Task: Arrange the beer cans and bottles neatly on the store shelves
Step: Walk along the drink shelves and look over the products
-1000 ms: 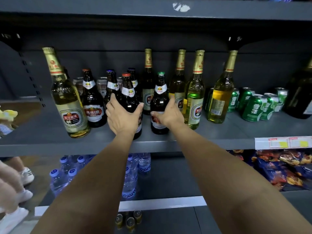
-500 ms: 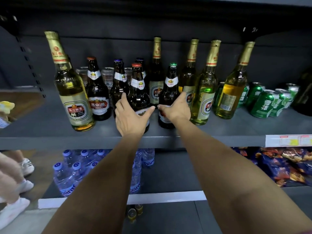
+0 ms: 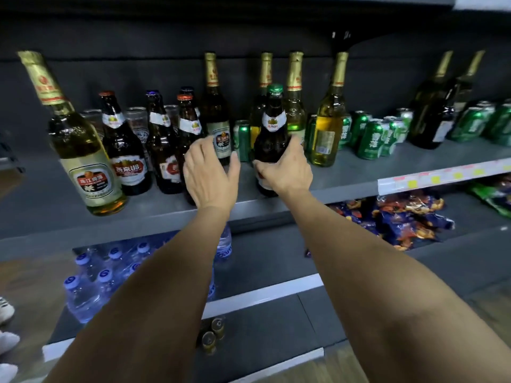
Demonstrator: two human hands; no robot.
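The right hand [image 3: 284, 170] grips the lower body of a green-capped brown bottle [image 3: 272, 128] near the shelf's [image 3: 345, 178] front edge, hiding its base and main label. The left hand [image 3: 210, 172], fingers spread and holding nothing, covers the bottom of a red-capped brown bottle [image 3: 188, 125] just beside it. Green cans [image 3: 372, 139] toward the shelf's right end are blurred.

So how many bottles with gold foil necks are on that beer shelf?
7 visible: one far left, one centre-left behind the left hand, two behind the green-capped bottle, one right of it, two dark ones far right. More may be hidden.
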